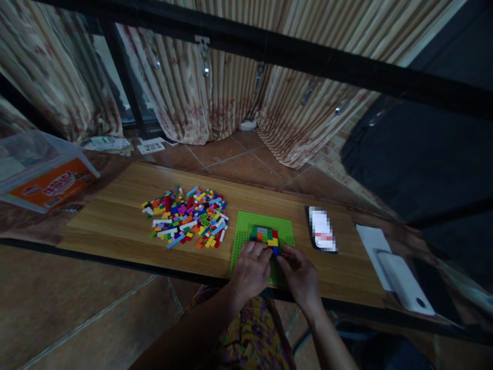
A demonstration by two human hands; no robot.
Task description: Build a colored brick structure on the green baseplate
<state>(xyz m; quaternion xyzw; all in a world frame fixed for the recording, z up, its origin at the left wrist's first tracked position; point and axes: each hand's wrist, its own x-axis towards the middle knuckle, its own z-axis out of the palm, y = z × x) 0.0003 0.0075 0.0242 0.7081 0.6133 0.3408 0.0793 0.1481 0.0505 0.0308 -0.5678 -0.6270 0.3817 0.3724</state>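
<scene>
My left hand (250, 270) and my right hand (302, 270) were low in the frame, just right of the middle, one on each side of a little block wall (264, 234). The wall sat on a green board (285, 226), near the front edge of the table (115, 205). My left fingers were bent over its near side, but I cannot tell if they gripped a block. My right thumb and fingers were curled close to the blue corner, and I cannot tell if they pinched it, because my fingers hid the spot. I think I had a hand on each side so the wall would not slip. The loose blocks (188, 216) lay in a heap left of the middle, maybe so they were easy to reach and out of the way of the board. The phone (322, 228) lay right of the board, apart from the blocks. The blocks looked like hard, shiny plastic, some long and thin, some short and square. The board was flat and bumpy all over with tiny round studs. The table had smooth, brown wood lines. Wavy, stripy cloth curtains (227, 92) hung at the top.
</scene>
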